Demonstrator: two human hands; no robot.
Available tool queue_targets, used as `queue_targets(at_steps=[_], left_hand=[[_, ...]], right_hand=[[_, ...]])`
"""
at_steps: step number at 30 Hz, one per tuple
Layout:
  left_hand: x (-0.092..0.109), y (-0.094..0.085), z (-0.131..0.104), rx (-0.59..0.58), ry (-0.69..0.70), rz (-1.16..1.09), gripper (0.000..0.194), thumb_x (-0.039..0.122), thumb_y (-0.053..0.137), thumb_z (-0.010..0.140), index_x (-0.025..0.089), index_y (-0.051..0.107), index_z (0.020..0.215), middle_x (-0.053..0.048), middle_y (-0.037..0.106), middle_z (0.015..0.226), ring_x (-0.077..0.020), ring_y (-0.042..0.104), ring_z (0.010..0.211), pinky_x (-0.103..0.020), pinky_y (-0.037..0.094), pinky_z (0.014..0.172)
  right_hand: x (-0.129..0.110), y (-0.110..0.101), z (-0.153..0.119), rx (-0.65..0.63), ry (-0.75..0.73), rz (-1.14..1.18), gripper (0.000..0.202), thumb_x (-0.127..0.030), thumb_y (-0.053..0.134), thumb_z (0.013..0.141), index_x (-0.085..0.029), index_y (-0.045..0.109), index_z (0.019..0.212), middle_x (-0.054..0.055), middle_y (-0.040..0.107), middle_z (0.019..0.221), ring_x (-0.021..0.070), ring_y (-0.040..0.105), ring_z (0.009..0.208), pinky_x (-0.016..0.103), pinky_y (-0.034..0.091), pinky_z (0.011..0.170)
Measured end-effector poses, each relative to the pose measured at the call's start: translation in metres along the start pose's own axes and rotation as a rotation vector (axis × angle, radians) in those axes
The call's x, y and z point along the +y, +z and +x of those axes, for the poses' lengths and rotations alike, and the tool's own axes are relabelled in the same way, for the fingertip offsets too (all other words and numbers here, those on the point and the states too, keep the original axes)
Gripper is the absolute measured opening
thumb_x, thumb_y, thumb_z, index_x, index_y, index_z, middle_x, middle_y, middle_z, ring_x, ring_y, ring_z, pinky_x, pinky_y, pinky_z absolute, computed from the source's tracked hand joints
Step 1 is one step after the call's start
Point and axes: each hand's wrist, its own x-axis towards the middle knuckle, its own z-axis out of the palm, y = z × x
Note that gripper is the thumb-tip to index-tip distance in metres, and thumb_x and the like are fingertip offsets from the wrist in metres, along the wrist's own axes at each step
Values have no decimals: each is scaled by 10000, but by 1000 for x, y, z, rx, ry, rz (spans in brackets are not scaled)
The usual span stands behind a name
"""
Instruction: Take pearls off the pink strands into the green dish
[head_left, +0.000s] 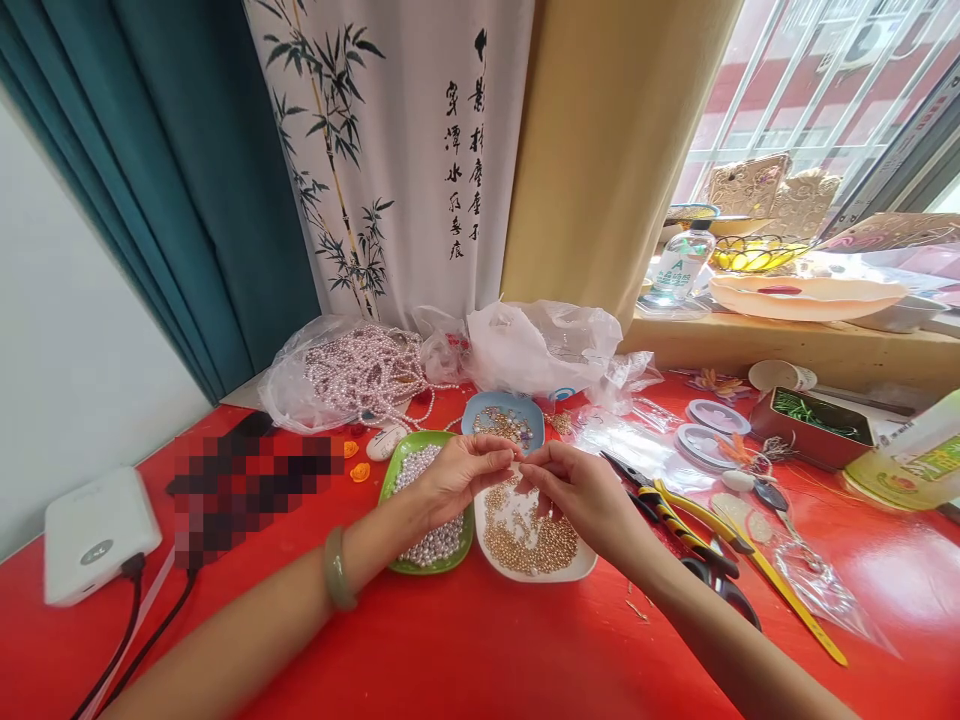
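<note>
Both hands meet above the trays of beads, fingertips almost touching. My left hand point(469, 472) is closed in a pinch, thumb against fingers, and a green bangle point(340, 570) circles that wrist. My right hand point(574, 487) pinches too, just right of the left one. What they hold is too small to make out. Below them sits a white tray point(536, 575) of small gold beads point(551, 540). A green tray point(470, 548) of pearly beads point(435, 545) lies under the left hand. Behind stands a blue tray point(531, 408) with gold and clear beads.
Pliers point(675, 515) and a yellow-handled tool point(795, 600) lie to the right, near spools point(705, 447) and a box of green wire point(814, 430). Bagged pearl strands point(360, 365) and plastic bags point(532, 350) line the back. A white power bank point(101, 535) with cables is left.
</note>
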Motion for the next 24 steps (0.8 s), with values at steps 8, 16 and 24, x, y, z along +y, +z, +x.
queue_targets(at_steps=[8,16,24], left_hand=[[0,0,0,74,59,83,199,181,776,486,111,666,637,-13,624,628,-79,558,601,-202,436,637],[6,5,-3,75,157,250,176,219,748,527,120,659,641,-21,622,669,-88,542,635,-202,415,628],[18,9,-7,81,325,372,145,238,665,644,125,596,704,0,567,703,-81,513,636,-183,423,570]], right_hand=[[8,0,5,-46,-40,174,207,-343,497,742,-166,439,834,6,622,643,85,550,465,215,428,460],[6,-4,5,-106,-50,188,233,-358,501,746,-156,468,858,6,607,628,76,518,458,211,415,450],[3,-11,7,-110,8,70,125,-272,488,732,-152,508,758,17,614,670,57,491,458,192,395,444]])
